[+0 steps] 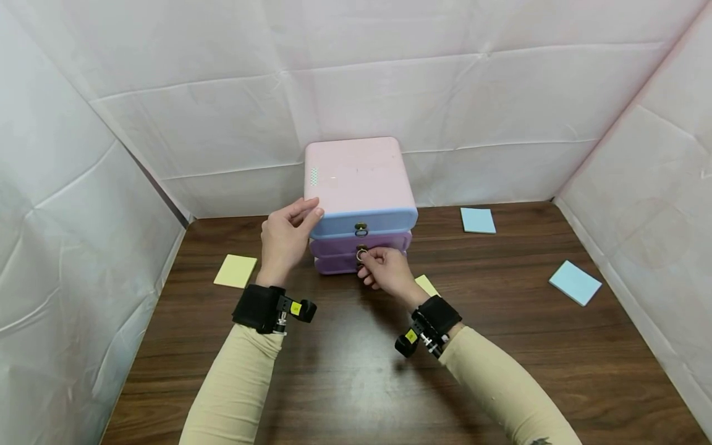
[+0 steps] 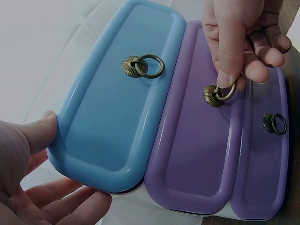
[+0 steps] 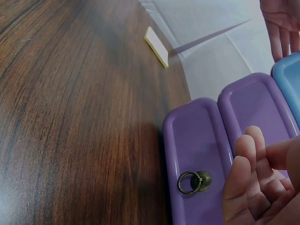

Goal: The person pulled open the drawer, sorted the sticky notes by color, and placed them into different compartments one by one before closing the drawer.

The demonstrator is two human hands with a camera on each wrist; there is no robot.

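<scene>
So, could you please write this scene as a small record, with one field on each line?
Unit: small plastic drawer chest with pink top, standing on the dark wooden table
Drawers: blue top drawer, purple middle drawer, purple bottom drawer
Left hand: touches the chest's left side beside the blue drawer
Right hand: pinches the brass ring pull of the middle drawer
Other pulls: brass rings on top and bottom drawers, untouched
Around: yellow sticky pads, blue sticky pads

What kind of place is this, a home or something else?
Probably a staged recording booth, not a home: white sheets wall in a wooden table that bears only a small drawer unit and scattered sticky-note pads.
</scene>
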